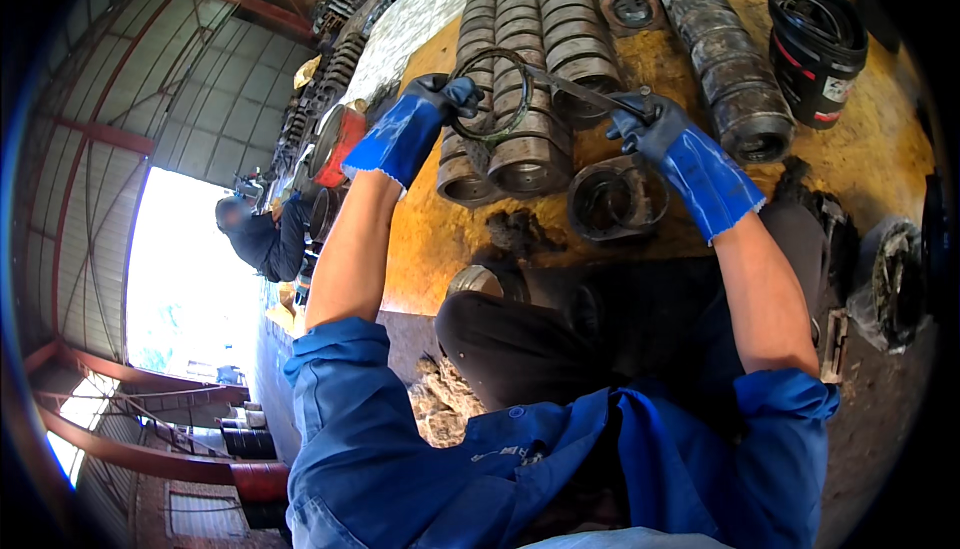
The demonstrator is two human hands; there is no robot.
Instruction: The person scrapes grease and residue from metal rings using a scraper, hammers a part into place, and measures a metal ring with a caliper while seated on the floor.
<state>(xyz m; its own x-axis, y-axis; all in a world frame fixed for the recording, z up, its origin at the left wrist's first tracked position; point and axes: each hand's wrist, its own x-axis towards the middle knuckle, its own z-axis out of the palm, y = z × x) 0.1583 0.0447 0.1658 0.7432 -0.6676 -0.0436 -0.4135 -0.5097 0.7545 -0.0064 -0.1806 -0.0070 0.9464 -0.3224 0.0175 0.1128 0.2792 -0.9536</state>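
Observation:
In a blue rubber glove, my left hand (430,114) is closed on the near side of a thin, dark, greasy metal ring (527,101), holding it up over rows of metal cylinders (525,154). My right hand (660,134), gloved alike, grips a long flat metal blade tool (578,92). The blade points left, and its tip reaches the ring's right rim; whether it touches cannot be told. Below and between my hands, a dark hollow cylinder (590,199) sits on the yellow work surface (420,239), with a ring-like edge at its right side.
Another row of cylinders (725,59) lies to the right, beside a black bucket (815,79). A dark greasy clump (520,232) is near my knees. Rags (440,399) lie lower left. At left, a person (265,239) works near a red drum (340,144).

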